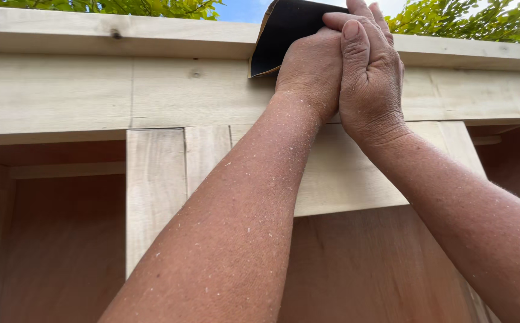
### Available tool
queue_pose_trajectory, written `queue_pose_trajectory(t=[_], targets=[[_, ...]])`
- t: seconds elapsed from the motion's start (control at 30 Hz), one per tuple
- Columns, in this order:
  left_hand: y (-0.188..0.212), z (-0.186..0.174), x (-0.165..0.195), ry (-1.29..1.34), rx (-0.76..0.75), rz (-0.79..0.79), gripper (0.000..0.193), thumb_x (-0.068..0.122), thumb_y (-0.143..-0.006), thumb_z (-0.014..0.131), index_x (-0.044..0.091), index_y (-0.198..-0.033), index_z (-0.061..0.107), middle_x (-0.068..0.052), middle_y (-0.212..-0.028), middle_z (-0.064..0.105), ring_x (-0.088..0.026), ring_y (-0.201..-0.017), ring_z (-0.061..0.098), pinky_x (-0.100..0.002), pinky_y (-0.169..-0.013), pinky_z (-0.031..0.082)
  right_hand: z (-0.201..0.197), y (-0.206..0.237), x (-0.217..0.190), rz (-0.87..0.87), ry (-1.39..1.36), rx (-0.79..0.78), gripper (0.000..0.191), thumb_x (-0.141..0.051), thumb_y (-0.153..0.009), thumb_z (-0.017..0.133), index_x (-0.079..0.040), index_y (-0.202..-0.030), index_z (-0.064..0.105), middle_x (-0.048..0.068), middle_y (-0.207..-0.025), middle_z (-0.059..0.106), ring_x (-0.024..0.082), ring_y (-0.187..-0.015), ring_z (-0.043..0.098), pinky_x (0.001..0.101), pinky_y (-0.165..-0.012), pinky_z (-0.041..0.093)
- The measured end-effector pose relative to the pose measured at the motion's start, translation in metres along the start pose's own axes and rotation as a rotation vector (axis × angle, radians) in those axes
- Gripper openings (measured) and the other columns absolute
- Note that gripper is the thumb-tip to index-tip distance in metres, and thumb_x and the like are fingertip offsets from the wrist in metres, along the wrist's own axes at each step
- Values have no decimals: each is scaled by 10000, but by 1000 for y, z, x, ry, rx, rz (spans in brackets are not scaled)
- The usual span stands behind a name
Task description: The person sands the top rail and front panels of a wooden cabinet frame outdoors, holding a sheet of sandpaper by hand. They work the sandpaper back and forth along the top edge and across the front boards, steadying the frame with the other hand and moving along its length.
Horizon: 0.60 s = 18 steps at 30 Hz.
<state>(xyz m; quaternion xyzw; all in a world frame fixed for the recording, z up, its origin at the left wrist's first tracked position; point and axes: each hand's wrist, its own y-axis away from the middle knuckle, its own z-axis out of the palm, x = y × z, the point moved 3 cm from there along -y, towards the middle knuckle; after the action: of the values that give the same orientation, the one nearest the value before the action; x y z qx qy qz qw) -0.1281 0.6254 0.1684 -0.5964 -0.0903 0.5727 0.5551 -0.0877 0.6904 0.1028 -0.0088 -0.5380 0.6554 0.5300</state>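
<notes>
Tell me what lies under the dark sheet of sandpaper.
The sandpaper lies folded over the top edge of the pale wooden frame. The left hand presses on it, with the right hand over the left. The wood beneath the sheet is covered.

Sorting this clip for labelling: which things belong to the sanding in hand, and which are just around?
In use:
sandpaper sheet
top rail of the wooden frame
left hand on the sheet
right hand over the left

Just around:
plywood back panel
upright boards
leafy branches
</notes>
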Motion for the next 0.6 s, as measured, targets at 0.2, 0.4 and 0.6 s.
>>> queue_pose_trajectory(t=[0.2, 0.4, 0.6], targets=[[58, -86, -117, -52, 60, 38, 101, 186, -910, 682, 107, -961, 718, -85, -883, 747, -234, -800, 764, -351, -599, 619, 104, -14, -101, 203, -145, 4, 449, -380, -1188, 360, -89, -1284, 687, 87, -1292, 711, 262, -1299, 634, 396, -1144, 481], [113, -174, -217, -135, 75, 93, 111, 181, -925, 680, 90, -985, 700, -73, -899, 742, -209, -813, 759, -331, -599, 617, 198, -34, -200, 109, -166, 90, 381, -307, -1222, 382, -90, -1299, 685, 81, -1300, 718, 261, -1309, 660, 398, -1169, 499], [147, -256, -301, -258, -64, 51, 125, 232, -990, 669, 115, -1032, 686, -44, -939, 732, -205, -866, 744, -347, -644, 613, 269, -64, -284, 116, -90, 71, 352, -315, -1201, 442, -118, -1341, 697, 145, -1557, 558, 377, -1555, 374, 465, -1297, 347]])
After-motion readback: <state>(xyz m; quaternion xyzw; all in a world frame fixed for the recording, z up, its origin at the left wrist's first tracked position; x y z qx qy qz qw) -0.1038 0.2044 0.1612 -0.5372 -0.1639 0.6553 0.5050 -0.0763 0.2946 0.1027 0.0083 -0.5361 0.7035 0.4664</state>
